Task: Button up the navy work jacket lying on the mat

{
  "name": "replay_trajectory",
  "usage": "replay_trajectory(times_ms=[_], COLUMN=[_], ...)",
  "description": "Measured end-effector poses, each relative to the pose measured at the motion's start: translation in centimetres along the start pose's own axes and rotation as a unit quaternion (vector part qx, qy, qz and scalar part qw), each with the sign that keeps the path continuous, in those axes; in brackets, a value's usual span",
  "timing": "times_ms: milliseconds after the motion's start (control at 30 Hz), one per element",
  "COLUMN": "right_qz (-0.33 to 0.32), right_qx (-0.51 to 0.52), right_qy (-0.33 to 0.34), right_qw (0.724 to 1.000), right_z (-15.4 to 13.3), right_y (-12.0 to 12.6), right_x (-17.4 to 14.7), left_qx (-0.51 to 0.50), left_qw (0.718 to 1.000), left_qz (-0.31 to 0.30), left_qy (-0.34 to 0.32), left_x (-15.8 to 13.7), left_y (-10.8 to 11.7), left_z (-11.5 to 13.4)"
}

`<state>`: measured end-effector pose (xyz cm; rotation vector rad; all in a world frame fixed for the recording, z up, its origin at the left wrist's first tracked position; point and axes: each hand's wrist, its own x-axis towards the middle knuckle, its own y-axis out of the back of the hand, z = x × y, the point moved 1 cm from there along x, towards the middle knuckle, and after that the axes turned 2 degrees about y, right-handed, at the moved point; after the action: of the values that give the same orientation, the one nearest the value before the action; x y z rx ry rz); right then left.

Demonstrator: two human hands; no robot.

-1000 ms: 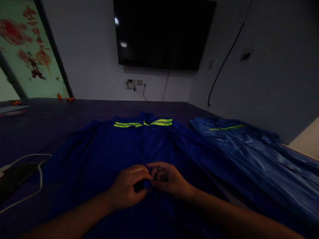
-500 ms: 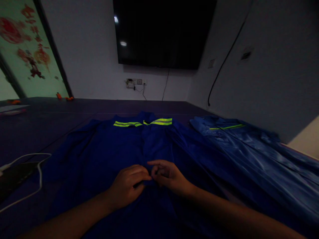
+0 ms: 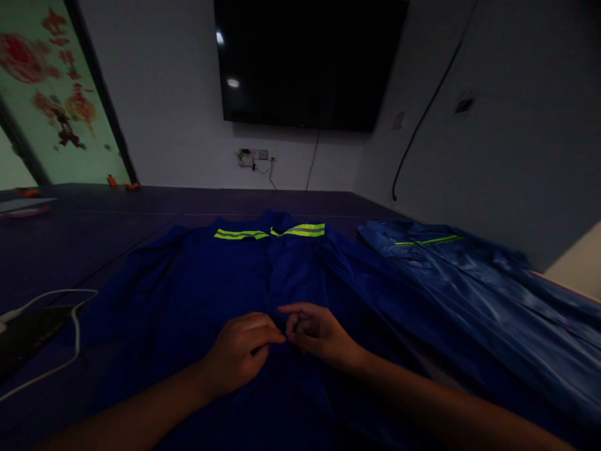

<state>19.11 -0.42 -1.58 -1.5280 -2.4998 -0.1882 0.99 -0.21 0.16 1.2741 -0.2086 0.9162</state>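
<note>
Head view: left hand (image 3: 241, 352) and right hand (image 3: 323, 337) over blue jacket (image 3: 211, 275), fingers narrow, grip undeterminable; door panel (image 3: 96, 134) bears blurred red characters (image 3: 55, 22).

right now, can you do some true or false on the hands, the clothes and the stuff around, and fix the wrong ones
1. The left hand and right hand are close together over the blue shirt. True.
2. The shirt's chest has red stripes. False: its chest bands are yellow-green and grey.
3. A lighter blue garment lies to the right of the shirt. True.
4. A bright film is playing on the wall. False: the television is dark, with small reflections.
5. A white cable lies left of the left hand. True.
</note>
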Motion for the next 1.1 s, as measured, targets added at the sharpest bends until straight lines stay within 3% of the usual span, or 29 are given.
replay_trajectory(times_ms=[767, 1100], right_qz=[-0.002, 0.008], right_qx=[-0.019, -0.012], right_qy=[0.003, -0.013], right_qw=[1.0, 1.0], right_z=[-0.02, 0.03], right_y=[0.15, 0.08], right_x=[-0.03, 0.08], left_qx=[-0.004, -0.022], left_qw=[1.0, 0.998], left_qz=[0.014, 0.01], left_qy=[0.001, 0.05], left_x=[-0.1, 0.24], left_y=[-0.01, 0.3], left_z=[-0.33, 0.42])
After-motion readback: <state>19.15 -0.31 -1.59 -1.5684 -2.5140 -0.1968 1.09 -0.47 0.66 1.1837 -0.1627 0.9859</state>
